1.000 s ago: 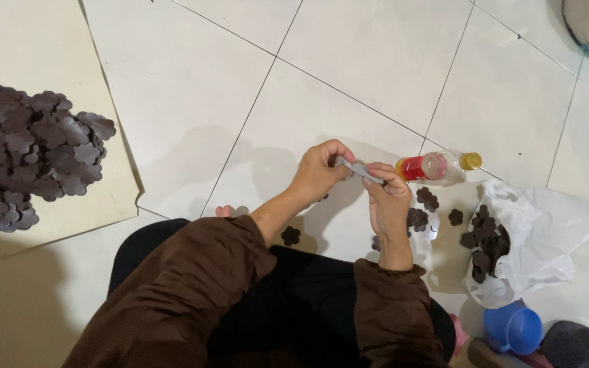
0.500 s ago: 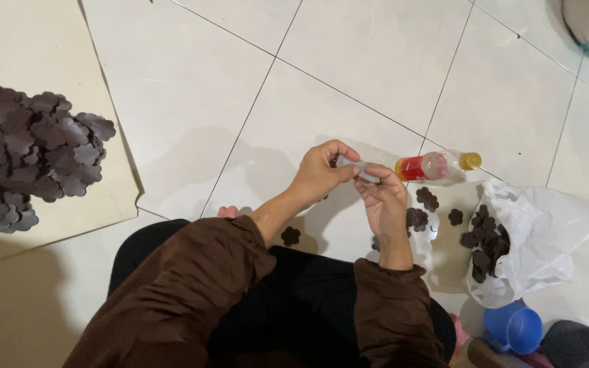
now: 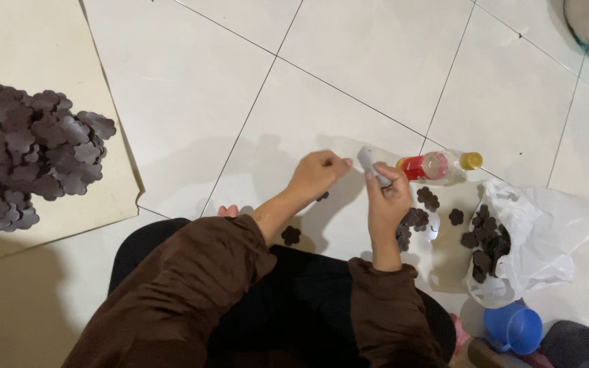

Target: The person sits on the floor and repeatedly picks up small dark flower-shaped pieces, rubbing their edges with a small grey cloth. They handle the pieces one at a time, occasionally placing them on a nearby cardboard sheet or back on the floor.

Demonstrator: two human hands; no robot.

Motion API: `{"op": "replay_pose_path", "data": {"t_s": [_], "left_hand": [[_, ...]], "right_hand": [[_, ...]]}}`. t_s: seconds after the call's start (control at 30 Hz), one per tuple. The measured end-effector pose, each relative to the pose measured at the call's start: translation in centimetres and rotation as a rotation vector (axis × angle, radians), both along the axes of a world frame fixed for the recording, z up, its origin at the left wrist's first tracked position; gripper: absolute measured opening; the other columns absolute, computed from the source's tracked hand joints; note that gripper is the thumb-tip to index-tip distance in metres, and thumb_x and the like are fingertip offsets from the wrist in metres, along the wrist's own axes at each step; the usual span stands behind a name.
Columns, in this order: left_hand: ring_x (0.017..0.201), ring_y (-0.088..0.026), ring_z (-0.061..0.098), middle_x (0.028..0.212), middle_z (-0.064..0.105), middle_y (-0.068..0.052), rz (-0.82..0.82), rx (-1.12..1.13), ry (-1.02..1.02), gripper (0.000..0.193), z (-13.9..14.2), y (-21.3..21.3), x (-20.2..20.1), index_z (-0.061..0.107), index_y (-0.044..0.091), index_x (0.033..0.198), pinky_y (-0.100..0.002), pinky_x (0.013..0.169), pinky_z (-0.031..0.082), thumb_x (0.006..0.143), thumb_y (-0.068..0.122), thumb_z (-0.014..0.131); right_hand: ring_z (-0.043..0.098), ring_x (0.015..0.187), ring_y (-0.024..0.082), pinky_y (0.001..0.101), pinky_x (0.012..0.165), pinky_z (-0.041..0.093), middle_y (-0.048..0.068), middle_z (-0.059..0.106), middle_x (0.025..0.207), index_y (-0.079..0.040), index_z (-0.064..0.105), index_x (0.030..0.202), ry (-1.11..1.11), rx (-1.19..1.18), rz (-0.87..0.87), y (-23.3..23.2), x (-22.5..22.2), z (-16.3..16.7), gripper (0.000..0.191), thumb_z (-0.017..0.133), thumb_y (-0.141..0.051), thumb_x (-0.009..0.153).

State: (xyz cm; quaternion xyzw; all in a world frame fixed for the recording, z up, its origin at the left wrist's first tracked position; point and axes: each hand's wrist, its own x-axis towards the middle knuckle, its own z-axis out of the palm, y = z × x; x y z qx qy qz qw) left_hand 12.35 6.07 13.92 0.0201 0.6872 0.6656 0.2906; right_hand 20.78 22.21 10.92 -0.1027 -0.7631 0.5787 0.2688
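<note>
The right hand (image 3: pixel 386 197) is gripping a small grey tube (image 3: pixel 371 163), fingers curled tightly around it. The left hand (image 3: pixel 318 174) is pinching closed beside the tube's tip; what it holds is too small to tell.

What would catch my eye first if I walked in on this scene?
Probably the big heap of dark brown flower-shaped cutouts on a beige sheet at the far left. Next, the right hand in the middle pinching a small grey tube, the left hand beside it, with a white plastic bag of more cutouts to the right.
</note>
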Motion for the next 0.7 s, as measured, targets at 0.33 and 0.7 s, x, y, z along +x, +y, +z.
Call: {"op": "replay_pose_path", "data": {"t_s": [0.33, 0.7], "left_hand": [[0.072, -0.009, 0.065, 0.084, 0.073, -0.006, -0.003, 0.365, -0.237, 0.018, -1.9, 0.6, -0.4, 0.075, 0.000, 0.097, -0.024, 0.067, 0.056, 0.094, 0.017, 0.069], [0.064, -0.011, 0.064, 0.076, 0.072, -0.009, -0.014, 0.290, -0.146, 0.013, -1.8, 0.4, -0.6, 0.075, -0.005, 0.091, -0.025, 0.060, 0.054, 0.089, 0.007, 0.069]], "right_hand": [[0.066, 0.098, 0.024, 0.0344, 0.083, 0.056, 0.013, 0.063, 0.109, -0.004, 0.073, 0.122, 0.003, 0.622, 0.127, -2.6, 0.1, 3.9, 0.037, 0.073, 0.007, 0.087], [0.069, 0.098, 0.019, 0.0284, 0.092, 0.057, 0.014, 0.070, 0.109, 0.004, 0.059, 0.116, 0.079, 0.229, 0.158, -1.2, 0.2, 1.7, 0.027, 0.075, 0.001, 0.095]]}}
